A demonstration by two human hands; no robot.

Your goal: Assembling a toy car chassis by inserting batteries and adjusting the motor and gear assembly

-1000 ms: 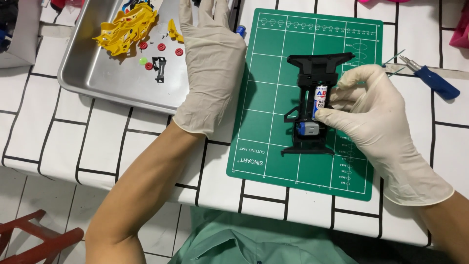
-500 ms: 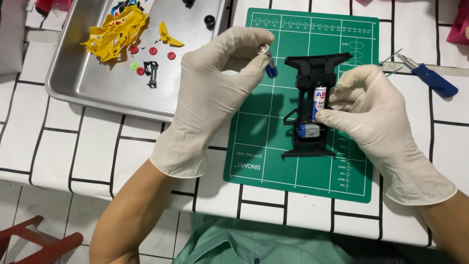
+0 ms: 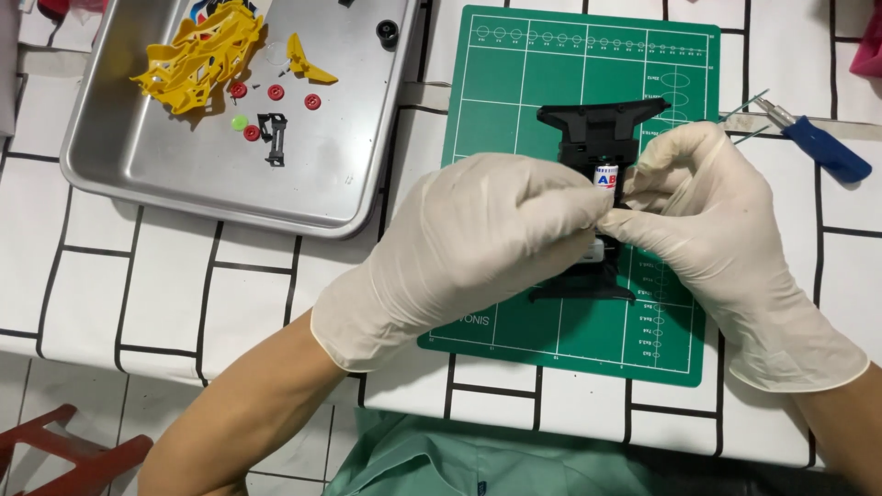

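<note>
A black toy car chassis (image 3: 602,124) lies lengthwise on a green cutting mat (image 3: 514,83), with a battery (image 3: 606,176) seated in its middle. My left hand (image 3: 478,248), in a white glove, reaches across the mat with its fingertips pinched together against the chassis just below the battery. Whatever is between those fingertips is hidden. My right hand (image 3: 717,239), also gloved, grips the chassis from the right side, thumb and fingers on its middle. The lower end of the chassis (image 3: 583,289) shows under both hands.
A metal tray (image 3: 184,174) at the upper left holds a yellow car body (image 3: 197,55), small red round parts (image 3: 276,92), a black bracket (image 3: 273,133) and a black wheel (image 3: 388,32). A blue-handled tool (image 3: 822,147) lies right of the mat. A red stool (image 3: 55,455) stands below.
My left hand went from the tray to the mat, picked up a small blue and silver part, and brought it to the chassis. The right hand stayed on the chassis.
</note>
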